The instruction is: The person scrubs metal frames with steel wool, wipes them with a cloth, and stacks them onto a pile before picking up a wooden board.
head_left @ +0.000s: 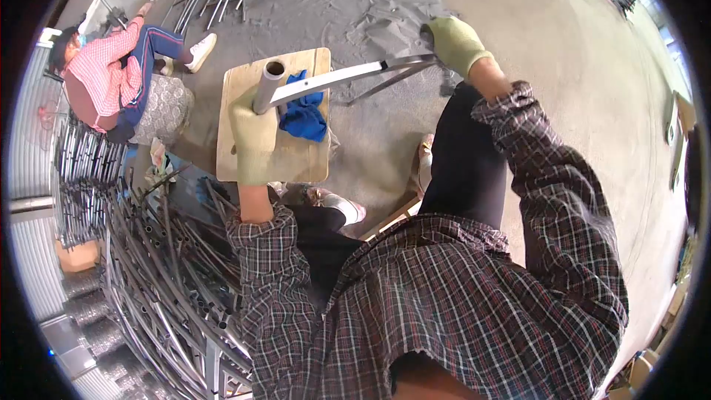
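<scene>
The gloved left grip (253, 133) is wrapped round the short tube at one end of a metal frame (333, 77); the gloved right grip (457, 46) clasps its other end, so the frame spans between both. Just right of the left grip, a blue cloth (305, 118) lies on the wooden worktop (311, 161). Further left sits another person (111, 78). Metal tubes (159, 252) heap up behind the left grip.

Pale yellow-green gloves (458, 46), black trousers (468, 155) and light-coloured shoes (344, 207) go with a dark plaid shirt (444, 289), which carries white and reddish lines and bunched cuffs (511, 107)
</scene>
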